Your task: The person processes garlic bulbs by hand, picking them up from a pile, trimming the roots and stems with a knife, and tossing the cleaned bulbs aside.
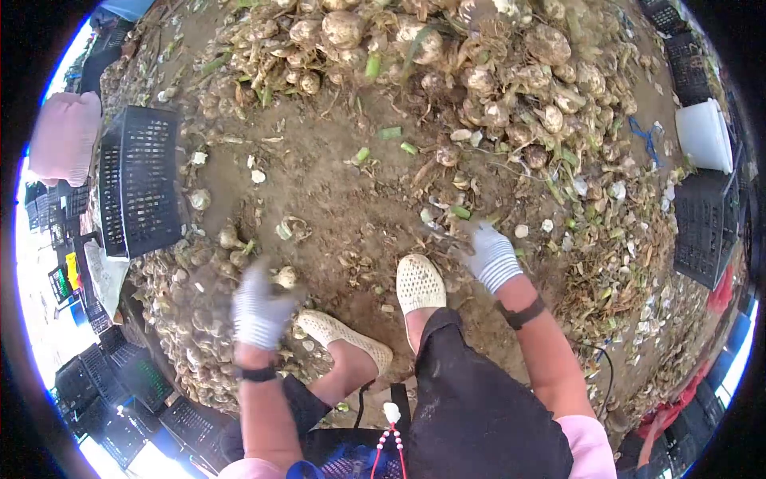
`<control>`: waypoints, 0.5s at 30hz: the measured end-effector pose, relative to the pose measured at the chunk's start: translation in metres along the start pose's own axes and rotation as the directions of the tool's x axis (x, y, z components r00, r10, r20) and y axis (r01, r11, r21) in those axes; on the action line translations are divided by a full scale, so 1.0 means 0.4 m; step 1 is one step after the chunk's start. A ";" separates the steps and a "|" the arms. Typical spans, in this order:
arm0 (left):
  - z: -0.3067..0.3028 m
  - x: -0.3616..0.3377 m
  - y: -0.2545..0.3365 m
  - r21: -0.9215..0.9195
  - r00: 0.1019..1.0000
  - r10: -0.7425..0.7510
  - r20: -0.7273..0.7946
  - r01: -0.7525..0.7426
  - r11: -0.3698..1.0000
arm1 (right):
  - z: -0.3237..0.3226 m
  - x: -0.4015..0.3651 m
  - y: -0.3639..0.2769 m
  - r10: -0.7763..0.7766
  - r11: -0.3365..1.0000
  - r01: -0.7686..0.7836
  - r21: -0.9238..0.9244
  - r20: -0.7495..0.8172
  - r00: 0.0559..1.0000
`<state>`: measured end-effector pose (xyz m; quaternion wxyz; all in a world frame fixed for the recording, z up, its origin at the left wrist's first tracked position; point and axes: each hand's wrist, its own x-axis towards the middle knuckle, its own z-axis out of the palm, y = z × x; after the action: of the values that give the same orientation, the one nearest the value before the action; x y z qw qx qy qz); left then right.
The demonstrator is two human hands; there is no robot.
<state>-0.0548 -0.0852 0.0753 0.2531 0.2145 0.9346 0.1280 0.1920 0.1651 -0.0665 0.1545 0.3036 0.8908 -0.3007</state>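
Observation:
My left hand (pixel 262 310), in a striped white glove and blurred by motion, hovers over the near edge of a heap of trimmed garlic bulbs (pixel 191 303). Its thumb stands apart from the stretched fingers, with a pale garlic bulb (pixel 286 277) beside them. My right hand (pixel 488 254), gloved alike, is closed around a pair of dark shears (pixel 439 231), whose blades point up and left over the dirt. Cut green stem pieces (pixel 460 212) lie just past the blades. Farther off is a large pile of untrimmed garlic (pixel 479 72) with dry stalks and roots.
A black plastic crate (pixel 140 184) stands at the left, near a pink cloth item (pixel 65 137). On the right, a white bucket (pixel 704 136) sits by another black crate (pixel 702 227). My cream perforated shoes (pixel 420 283) rest on dirt strewn with peelings.

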 end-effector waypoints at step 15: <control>0.322 0.065 0.202 -0.937 0.893 0.399 0.207 0.064 0.344 | -0.091 -0.074 -0.141 0.231 0.363 -0.142 0.921 0.058 0.971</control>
<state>0.0201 0.0145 -0.0155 0.5001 0.1526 0.5949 0.6105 0.1757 0.1390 -0.0002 -0.0423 0.4484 0.5404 -0.7107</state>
